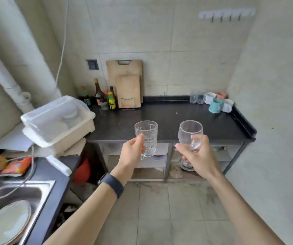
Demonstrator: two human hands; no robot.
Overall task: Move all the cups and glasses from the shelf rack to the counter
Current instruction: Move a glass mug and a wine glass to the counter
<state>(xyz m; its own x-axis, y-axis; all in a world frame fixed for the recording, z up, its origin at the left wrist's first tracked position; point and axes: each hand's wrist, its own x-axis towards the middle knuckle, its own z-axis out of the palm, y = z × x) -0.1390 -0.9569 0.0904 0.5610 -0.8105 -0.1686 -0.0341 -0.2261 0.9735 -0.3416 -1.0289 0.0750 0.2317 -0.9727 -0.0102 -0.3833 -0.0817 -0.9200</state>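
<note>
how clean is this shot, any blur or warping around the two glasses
Head view: soft, even light, no hard shadows. The glass mug in the left hand and wine glass in the right hand read fairly sharp; wide-angle distortion bends the pipe and the sink corner is smeared.

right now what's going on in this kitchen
A person stands facing a black counter with a glass in each of their hands. The left hand grips a clear glass mug, and the right hand holds a wine glass around its bowl and stem. Both glasses are mouth-up in the air, not yet set down. A cluster of cups and small glasses sits at the counter's far right corner.
</note>
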